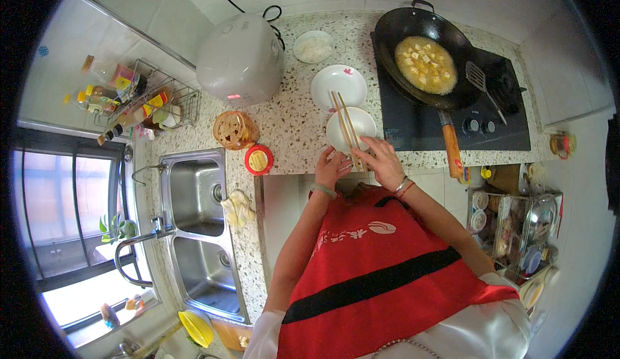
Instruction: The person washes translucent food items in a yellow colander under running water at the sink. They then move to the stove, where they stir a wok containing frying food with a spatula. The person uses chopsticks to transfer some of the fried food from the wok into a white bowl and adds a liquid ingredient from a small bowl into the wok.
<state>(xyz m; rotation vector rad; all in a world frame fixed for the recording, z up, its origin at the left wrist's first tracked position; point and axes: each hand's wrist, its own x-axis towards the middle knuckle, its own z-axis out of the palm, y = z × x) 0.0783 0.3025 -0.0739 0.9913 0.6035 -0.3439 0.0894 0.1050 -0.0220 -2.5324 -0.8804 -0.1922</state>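
A pair of wooden chopsticks (pixel 347 121) lies slantwise over a white bowl (pixel 334 134) near the counter's front edge. My right hand (pixel 383 165) has its fingers closed on the chopsticks' lower part, beside the bowl's near right rim. Just below the bowl, my left hand (pixel 331 168) has its fingers apart and slightly bent, with nothing seen in it. A white plate with a pink flower mark (pixel 336 82) sits directly behind the bowl and touches or nearly touches it. Farther back is a small bowl of white food (pixel 314 47), possibly rice.
Right, a black wok (pixel 394 33) with tofu cubes in yellowish broth stands on a black cooktop (pixel 413 136); its wooden handle (pixel 451 146) juts past the front edge. A slotted spatula (pixel 478 78) lies alongside. Left are a rice cooker (pixel 236 59), jar (pixel 234 130), red lid (pixel 259 159) and sink (pixel 200 191).
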